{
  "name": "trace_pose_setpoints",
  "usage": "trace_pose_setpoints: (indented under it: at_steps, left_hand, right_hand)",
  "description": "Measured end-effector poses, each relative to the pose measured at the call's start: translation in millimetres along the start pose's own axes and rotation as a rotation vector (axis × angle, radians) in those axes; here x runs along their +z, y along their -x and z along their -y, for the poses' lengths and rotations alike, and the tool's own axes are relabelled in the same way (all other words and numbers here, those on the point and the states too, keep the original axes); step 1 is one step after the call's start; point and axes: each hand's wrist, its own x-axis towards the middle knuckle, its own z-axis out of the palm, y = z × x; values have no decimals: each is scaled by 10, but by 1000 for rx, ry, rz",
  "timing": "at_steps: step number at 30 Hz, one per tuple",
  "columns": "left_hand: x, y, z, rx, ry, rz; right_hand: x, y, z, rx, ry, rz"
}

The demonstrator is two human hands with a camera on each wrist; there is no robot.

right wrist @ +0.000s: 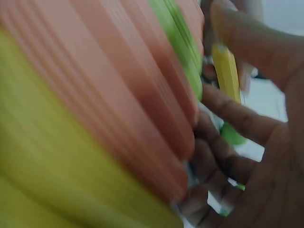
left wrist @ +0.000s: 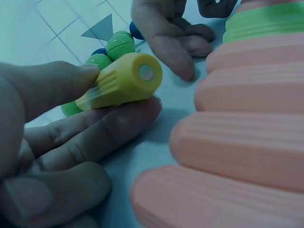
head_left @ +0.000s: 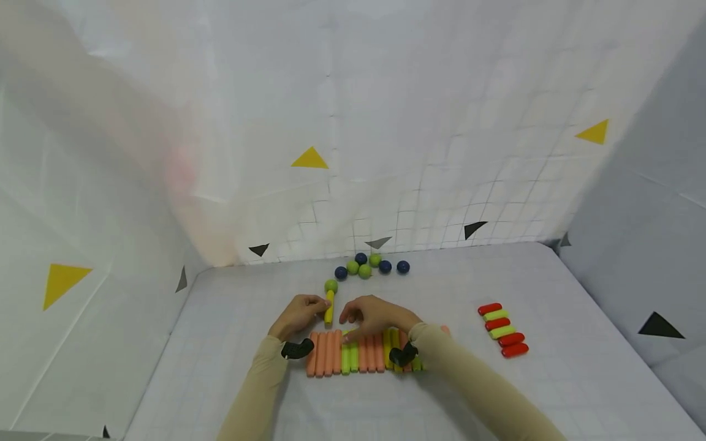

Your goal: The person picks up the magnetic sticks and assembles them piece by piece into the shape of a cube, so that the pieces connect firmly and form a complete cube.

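My left hand (head_left: 298, 313) pinches a yellow magnetic stick (left wrist: 111, 85) between thumb and fingers. The metal dot on its near end shows in the left wrist view. At the stick's far end is a green ball (head_left: 331, 285). My right hand (head_left: 376, 315) hovers over the far ends of a row of side-by-side sticks, its fingers loosely bent and apart, and no held thing can be seen in it. Salmon sticks (head_left: 320, 355), light green sticks (head_left: 345, 361) and yellow sticks (right wrist: 57, 161) make up that row. My right hand and wrist cover part of it.
Behind my hands lies a loose group of dark blue balls (head_left: 403, 267) and green balls (head_left: 364, 271), near the back wall. Off to the right, short red sticks (head_left: 515, 350) alternate partly with light green ones (head_left: 502, 332). White sheeting (head_left: 386, 153) encloses the table's back and sides.
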Motion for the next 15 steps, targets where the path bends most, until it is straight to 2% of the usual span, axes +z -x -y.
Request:
trace_pose_setpoints:
  at_steps: [3,6,10,15]
  left_hand:
    - [3,11,8,0,14,4]
    - [10,15,4,6,22,6]
    - [13,19,-1,6,25,5]
    - [9,23,-4,-6,30,4]
  right_hand:
    - [81,22,95,11,78,-18]
    - [126,33,136,37,105,-46]
    - [143,24,117,50,90,-50]
    - [109,1,89,54,66,-17]
